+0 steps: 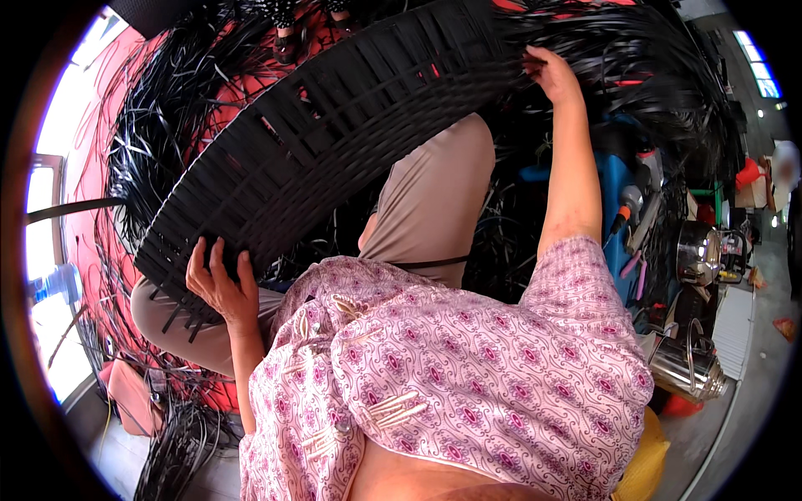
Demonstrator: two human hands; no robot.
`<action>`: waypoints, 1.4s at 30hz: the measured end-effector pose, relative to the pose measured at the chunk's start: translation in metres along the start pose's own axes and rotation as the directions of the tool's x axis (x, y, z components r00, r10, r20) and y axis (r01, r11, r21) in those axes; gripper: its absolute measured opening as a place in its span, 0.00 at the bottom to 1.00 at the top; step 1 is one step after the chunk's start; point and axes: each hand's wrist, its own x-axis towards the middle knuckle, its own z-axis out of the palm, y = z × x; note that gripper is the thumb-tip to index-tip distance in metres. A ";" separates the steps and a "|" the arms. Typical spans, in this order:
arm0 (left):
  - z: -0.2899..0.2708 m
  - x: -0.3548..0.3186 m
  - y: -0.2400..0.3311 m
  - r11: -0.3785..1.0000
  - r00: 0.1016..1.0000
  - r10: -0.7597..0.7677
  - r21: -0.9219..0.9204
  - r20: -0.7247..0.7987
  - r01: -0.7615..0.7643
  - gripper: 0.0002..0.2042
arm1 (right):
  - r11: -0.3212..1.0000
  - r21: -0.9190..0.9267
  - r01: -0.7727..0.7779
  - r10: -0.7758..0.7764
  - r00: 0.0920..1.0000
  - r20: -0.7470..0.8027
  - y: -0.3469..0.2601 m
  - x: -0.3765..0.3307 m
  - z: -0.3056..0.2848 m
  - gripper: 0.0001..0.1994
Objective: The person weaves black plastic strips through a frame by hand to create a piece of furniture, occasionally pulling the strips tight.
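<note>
A large black woven panel (334, 142) of flat plastic strips lies across my lap, curving from lower left to upper right. My left hand (219, 284) grips its lower left edge, fingers spread over the weave. My right hand (551, 73) is stretched out to the panel's upper right end, fingers pinching among the loose black strips (635, 58) that fan out there. My knees in beige trousers (434, 192) sit under the panel.
Loose black strips (159, 108) pile over a red floor at left and behind. A blue box (614, 179) with tools, metal pots (693, 250) and a kettle (685, 367) stand at right. A plastic bottle (54, 282) is at far left.
</note>
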 end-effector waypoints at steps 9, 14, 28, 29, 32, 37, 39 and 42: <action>-0.002 -0.005 -0.007 0.997 0.998 -0.060 -0.045 0.002 0.060 0.20 | 0.818 -0.244 0.522 -0.564 0.642 -0.519 -0.005 -0.032 0.004 0.09; -0.007 -0.009 -0.002 0.996 0.996 -0.083 -0.048 -0.024 0.081 0.20 | 0.214 -0.666 0.715 -0.774 0.540 0.330 -0.028 -0.151 0.149 0.14; -0.010 -0.002 0.012 0.991 0.999 -0.012 -0.136 0.036 0.017 0.23 | -0.196 -0.736 0.648 -0.665 0.463 0.586 0.019 -0.163 0.199 0.20; -0.012 -0.002 0.012 0.988 0.999 -0.002 -0.156 0.039 0.008 0.23 | -0.216 -0.749 0.626 -0.674 0.459 0.578 0.023 -0.161 0.195 0.19; -0.017 -0.003 0.004 0.981 1.000 0.005 -0.194 -0.026 -0.009 0.21 | -0.201 -0.746 0.635 -0.677 0.460 0.575 0.019 -0.154 0.192 0.19; -0.040 0.003 -0.054 0.992 0.956 -0.125 -0.020 -0.266 0.125 0.11 | -0.097 -0.694 0.714 -0.666 0.471 0.578 0.011 -0.131 0.185 0.15; -0.055 0.005 -0.099 0.966 0.946 -0.214 0.093 -0.242 0.242 0.14 | -0.097 -0.691 0.716 -0.668 0.468 0.579 0.007 -0.135 0.193 0.16; -0.081 -0.003 -0.153 0.962 0.961 -0.251 0.139 0.118 0.235 0.20 | -0.095 -0.666 0.740 -0.682 0.439 0.585 -0.001 -0.137 0.206 0.15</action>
